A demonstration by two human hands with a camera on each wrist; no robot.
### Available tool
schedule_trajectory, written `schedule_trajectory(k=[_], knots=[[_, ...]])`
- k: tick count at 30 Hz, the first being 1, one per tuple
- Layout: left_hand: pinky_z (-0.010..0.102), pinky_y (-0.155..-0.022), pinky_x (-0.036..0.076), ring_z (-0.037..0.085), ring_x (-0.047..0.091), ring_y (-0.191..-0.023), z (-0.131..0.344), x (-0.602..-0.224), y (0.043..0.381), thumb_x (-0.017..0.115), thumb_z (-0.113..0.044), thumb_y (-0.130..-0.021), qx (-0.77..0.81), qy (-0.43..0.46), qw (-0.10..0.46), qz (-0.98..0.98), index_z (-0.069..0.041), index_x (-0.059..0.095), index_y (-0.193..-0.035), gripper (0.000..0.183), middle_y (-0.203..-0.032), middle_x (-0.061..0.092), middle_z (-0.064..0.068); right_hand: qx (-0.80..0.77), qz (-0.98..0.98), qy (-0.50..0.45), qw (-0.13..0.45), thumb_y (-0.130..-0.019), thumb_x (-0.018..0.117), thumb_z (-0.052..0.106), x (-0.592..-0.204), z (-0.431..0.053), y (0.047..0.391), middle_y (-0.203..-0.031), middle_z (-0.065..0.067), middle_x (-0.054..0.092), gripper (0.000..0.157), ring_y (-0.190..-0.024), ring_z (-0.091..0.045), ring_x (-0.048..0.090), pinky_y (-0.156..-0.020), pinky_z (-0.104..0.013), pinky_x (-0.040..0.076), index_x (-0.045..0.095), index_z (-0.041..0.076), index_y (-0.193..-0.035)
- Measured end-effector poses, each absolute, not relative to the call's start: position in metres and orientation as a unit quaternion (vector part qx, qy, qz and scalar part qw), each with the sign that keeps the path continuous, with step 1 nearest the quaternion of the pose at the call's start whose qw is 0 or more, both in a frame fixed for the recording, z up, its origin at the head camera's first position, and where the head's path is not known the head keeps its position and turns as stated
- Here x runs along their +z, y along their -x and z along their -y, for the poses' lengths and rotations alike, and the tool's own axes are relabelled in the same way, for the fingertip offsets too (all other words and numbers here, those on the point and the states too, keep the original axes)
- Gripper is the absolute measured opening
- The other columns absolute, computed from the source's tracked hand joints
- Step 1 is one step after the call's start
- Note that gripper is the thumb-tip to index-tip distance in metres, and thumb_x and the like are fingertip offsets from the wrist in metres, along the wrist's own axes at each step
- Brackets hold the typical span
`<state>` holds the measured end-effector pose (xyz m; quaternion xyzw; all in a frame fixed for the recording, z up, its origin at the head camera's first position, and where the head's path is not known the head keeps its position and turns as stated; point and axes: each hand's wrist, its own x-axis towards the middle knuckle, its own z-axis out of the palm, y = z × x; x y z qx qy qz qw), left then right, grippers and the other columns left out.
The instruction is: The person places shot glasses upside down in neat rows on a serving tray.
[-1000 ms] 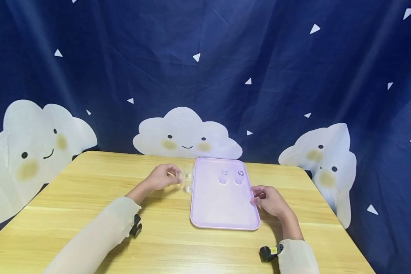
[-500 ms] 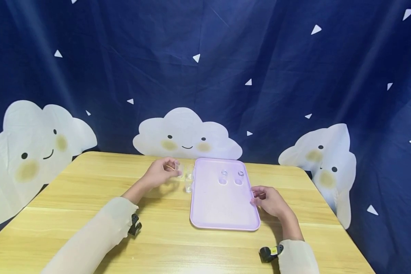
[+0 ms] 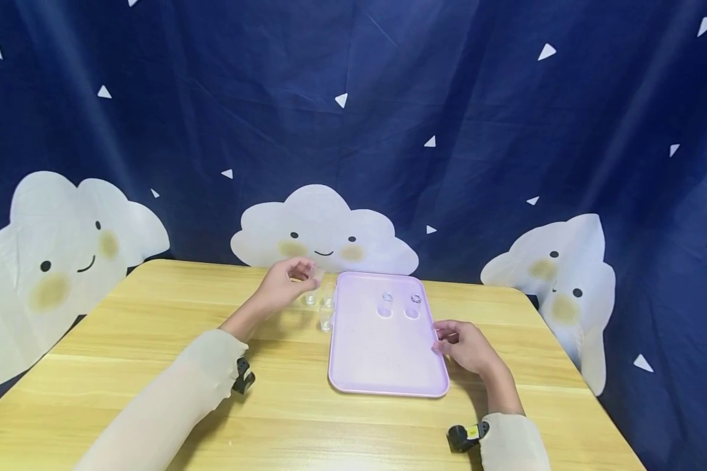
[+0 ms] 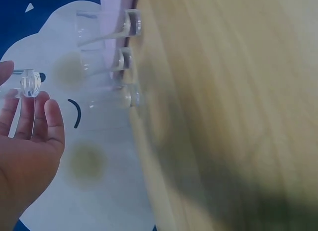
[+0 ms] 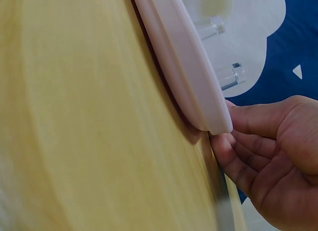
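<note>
**1 small transparent cylindrical cup (image 3: 316,275) raised in your left hand (image 3: 279,286)**

Your left hand is mostly closed, pinching that cup between thumb and fingers, base downward, above the pale yellow wood-grain tabletop (image 3: 283,405). Near it, 3 matching upright cups (image 4: 102,61) stand on the tabletop, beside the left edge of the pale purple rounded rectangular tray (image 3: 389,356). Your right hand (image 3: 470,345) is also nearly closed, gripping the tray's right rim, thumb above and fingers below. 2 more transparent cups (image 3: 412,309) stand on the tray, towards its far right corner. Behind the tabletop hangs a dark blue cloth (image 3: 271,111) printed with white clouds and triangles.
</note>
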<state>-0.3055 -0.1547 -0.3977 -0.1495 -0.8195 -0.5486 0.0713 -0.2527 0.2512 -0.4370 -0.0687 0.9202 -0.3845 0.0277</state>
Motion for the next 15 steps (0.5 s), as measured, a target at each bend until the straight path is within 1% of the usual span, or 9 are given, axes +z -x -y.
schedule_trajectory(k=[7, 12, 15], knots=[[0.035, -0.086, 0.054, 0.024, 0.063, -0.094, 0.145, -0.392, 0.314, 0.076, -0.01, -0.089, -0.548, 0.178, 0.089, 0.813, -0.005, 0.068, -0.118, 0.031, -0.103, 0.067, 0.009, -0.384, -0.92, 0.071, 0.026, -0.09, 0.071, -0.001, -0.437, -0.251, 0.253, -0.102, -0.008, 0.071, 0.036, -0.093, -0.024, 0.064, -0.075, -0.032, 0.053, 0.067, -0.002, -0.126], [0.037, -0.086, 0.054, 0.026, 0.063, -0.095, 0.138, -0.39, 0.318, 0.076, -0.013, -0.09, -0.537, 0.179, 0.089, 0.819, -0.006, 0.07, -0.123, 0.035, -0.105, 0.067, 0.01, -0.382, -0.921, 0.07, 0.027, -0.09, 0.071, -0.001, -0.436, -0.251, 0.252, -0.102, -0.008, 0.071, 0.036, -0.093, -0.024, 0.064, -0.075, -0.032, 0.053, 0.067, -0.002, -0.126], [0.038, -0.087, 0.054, 0.026, 0.063, -0.097, 0.134, -0.389, 0.32, 0.075, -0.014, -0.091, -0.533, 0.177, 0.085, 0.823, -0.004, 0.069, -0.126, 0.037, -0.107, 0.069, 0.011, -0.383, -0.921, 0.071, 0.027, -0.09, 0.071, -0.001, -0.436, -0.251, 0.252, -0.102, -0.009, 0.071, 0.036, -0.093, -0.024, 0.064, -0.074, -0.032, 0.053, 0.067, -0.002, -0.126]])
